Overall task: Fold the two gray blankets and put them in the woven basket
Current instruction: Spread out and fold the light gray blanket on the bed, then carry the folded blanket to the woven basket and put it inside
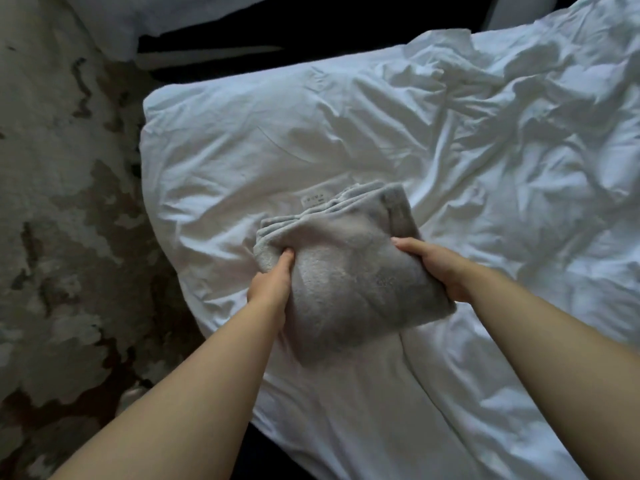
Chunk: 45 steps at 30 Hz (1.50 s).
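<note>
Left hand [268,285], right hand [440,268]: grip clamped on plush folded gray blanket [346,275] over rumpled duvet [450,133].

This is a bedroom. A big, crumpled white bed cover [450,150] fills the middle and right of the frame. A patterned rug [52,202] lies on the floor at the left.
</note>
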Available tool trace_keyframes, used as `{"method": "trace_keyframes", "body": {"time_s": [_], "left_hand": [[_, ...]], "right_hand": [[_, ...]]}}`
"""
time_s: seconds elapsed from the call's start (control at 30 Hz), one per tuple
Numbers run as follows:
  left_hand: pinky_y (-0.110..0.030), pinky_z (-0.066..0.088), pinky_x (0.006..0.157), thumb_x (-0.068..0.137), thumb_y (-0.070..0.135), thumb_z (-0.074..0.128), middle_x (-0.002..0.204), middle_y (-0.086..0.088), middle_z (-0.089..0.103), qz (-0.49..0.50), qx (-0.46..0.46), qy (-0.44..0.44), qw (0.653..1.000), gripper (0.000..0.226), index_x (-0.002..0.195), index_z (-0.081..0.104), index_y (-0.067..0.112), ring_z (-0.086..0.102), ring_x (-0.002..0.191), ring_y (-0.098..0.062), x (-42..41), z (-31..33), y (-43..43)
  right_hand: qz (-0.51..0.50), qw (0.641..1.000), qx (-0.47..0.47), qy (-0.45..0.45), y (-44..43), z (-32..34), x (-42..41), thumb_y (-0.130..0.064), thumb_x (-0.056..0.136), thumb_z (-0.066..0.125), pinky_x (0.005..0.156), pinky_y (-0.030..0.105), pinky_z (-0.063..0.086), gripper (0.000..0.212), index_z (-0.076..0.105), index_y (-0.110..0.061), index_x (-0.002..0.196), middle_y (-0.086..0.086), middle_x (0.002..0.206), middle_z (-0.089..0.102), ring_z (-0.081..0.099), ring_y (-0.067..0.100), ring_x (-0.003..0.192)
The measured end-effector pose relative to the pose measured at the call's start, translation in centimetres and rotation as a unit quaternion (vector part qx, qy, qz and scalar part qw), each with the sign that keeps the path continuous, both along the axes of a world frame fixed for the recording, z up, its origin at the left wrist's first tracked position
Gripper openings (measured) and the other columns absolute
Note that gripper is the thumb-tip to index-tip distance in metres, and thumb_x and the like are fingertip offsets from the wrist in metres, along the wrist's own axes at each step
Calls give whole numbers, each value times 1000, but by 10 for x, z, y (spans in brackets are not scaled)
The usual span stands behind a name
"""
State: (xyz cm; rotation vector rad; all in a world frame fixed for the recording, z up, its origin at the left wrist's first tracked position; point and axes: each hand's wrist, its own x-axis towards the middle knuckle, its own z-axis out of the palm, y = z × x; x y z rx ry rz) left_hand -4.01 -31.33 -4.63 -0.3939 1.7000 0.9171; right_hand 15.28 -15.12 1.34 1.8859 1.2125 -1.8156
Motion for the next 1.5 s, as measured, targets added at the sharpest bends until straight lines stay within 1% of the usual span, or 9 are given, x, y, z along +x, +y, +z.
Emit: {"method": "trace_keyframes", "body": {"time_s": [0.17, 0.27, 0.53, 0.6, 0.73, 0.97, 1.07, 1.17, 1.5], "left_hand": [[-42, 50, 94, 76, 65, 63, 115, -9, 67, -53, 79, -131, 987, 73, 126, 58, 13, 64, 104, -28, -38, 34, -12], [-37, 53, 82, 80, 66, 56, 106, -7, 73, -102, 179, -214, 955, 60, 117, 65, 20, 69, 98, -24, -77, 61, -23], [-43, 54, 84, 65, 70, 67, 119, -16, 67, -98, 322, -320, 886, 68, 106, 74, 16, 65, 107, -32, -220, 141, -68], [-41, 57, 78, 71, 68, 65, 113, -14, 70, -89, 359, -296, 881, 56, 98, 77, 20, 68, 103, -29, -259, 167, -72], [-51, 41, 105, 82, 62, 59, 130, -15, 60, -73, 437, -214, 871, 63, 130, 59, 21, 56, 122, -33, -342, 216, -76], [-32, 57, 68, 89, 51, 52, 96, -8, 74, -73, 518, -87, 848, 42, 99, 77, 19, 72, 89, -20, -484, 269, -110], [-31, 56, 66, 89, 45, 53, 91, -9, 73, -52, 521, -35, 851, 37, 98, 76, 16, 71, 85, -20, -530, 276, -130], [-31, 56, 67, 88, 41, 55, 93, -12, 73, -31, 522, -4, 853, 36, 101, 75, 13, 71, 87, -22, -567, 278, -149], [-29, 57, 65, 84, 40, 56, 96, -11, 73, 15, 468, 29, 883, 37, 102, 73, 13, 71, 88, -22, -669, 262, -152]], "right_hand": [[-19, 985, 171, -22, -26, 74, -45, -32, 75, 72, 44, 16, 45, 20, 70, -13, 83, -3, 59, 71, 68, 11, 55], [-27, 978, 205, -10, -44, 123, -81, -33, 76, 72, 56, 23, 51, 19, 70, -15, 81, 1, 66, 73, 69, 16, 63], [-111, 957, 246, 106, -96, 230, -192, -43, 69, 74, 73, 35, 54, 44, 73, -12, 101, 14, 91, 74, 71, 26, 81], [-116, 956, 234, 137, -104, 250, -224, -47, 63, 76, 77, 39, 55, 51, 73, -14, 102, 17, 95, 73, 71, 31, 86], [-120, 943, 236, 200, -116, 278, -300, -50, 69, 72, 68, 36, 57, 44, 76, -15, 95, 20, 100, 73, 72, 33, 89], [-91, 946, 200, 240, -130, 283, -433, -60, 81, 59, 68, 28, 55, 55, 75, -10, 101, 16, 99, 74, 73, 27, 89], [-73, 947, 171, 261, -138, 275, -479, -59, 84, 56, 65, 27, 56, 51, 78, -13, 91, 15, 98, 75, 73, 24, 86], [-55, 949, 147, 273, -144, 262, -519, -59, 83, 58, 78, 34, 52, 53, 75, -13, 101, 15, 102, 74, 72, 26, 91], [11, 960, 57, 274, -117, 216, -636, -66, 72, 65, 86, 37, 50, 62, 75, -15, 105, 15, 111, 71, 69, 27, 103]]}}
